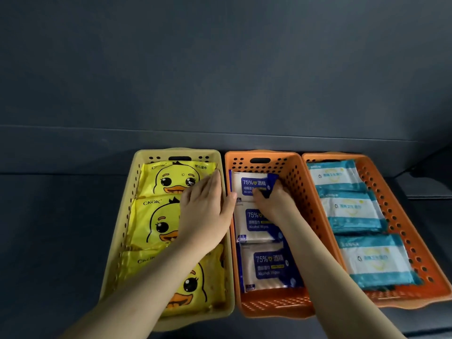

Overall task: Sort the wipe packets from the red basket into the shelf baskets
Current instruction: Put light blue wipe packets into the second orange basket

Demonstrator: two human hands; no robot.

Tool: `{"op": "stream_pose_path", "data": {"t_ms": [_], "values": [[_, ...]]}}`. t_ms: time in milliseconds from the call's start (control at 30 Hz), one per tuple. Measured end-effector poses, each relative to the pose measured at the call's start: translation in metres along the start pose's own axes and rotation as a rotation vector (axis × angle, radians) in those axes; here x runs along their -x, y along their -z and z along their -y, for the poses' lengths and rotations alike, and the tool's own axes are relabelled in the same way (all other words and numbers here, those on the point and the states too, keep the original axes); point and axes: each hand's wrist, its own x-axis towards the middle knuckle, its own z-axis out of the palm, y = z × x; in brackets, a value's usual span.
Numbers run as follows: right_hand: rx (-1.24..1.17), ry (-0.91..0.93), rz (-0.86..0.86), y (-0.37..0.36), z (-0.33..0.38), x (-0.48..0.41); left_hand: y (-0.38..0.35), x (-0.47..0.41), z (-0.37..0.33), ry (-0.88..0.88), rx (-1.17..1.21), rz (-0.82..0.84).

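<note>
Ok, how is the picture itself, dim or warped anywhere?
Head view: dim overall, the dark shelf nearly featureless; wide-angle splay tilts the right-hand orange perforated plastic basket outward; print on the blue-and-white alcohol wipe packets reads sharp, on the teal-and-white packets faint; slight sheen on the nearest yellow duck packet; no motion blur.

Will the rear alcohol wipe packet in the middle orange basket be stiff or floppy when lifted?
Probably floppy: the rear alcohol wipe packet has its blue corner bent up where the right hand grips it. Likely a little slippery, as its film looks smooth. Flat shape, so rolling seems unlikely.
</note>
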Motion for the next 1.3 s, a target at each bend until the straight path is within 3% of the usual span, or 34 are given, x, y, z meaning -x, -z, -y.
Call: {"op": "stream_pose_path", "data": {"t_ms": [367,500,700,933,1067,1300], "values": [[-0.284,0.068,0.074,-0.002,-0.005,-0.008,-0.005,-0.001,0.001,0.005,-0.022,0.004],[-0.331,0.074,0.011,0.001,-0.009,-0.009,-0.005,0.000,0.001,0.009,-0.020,-0.004],[-0.298,0.150,0.055,0.000,-0.005,-0.008,-0.005,-0.002,0.000,0.012,-0.023,-0.013],[-0.277,0.208,-0.025,0.044,-0.002,0.028,-0.004,-0.002,0.000,0.004,-0.017,-0.020],[-0.214,0.098,0.074,0.027,-0.016,0.055,-0.005,-0.002,0.001,0.002,-0.017,-0.030],[-0.064,0.060,0.016,-0.011,-0.024,0.053,-0.007,-0.002,0.002,0.000,-0.021,-0.033]]}}
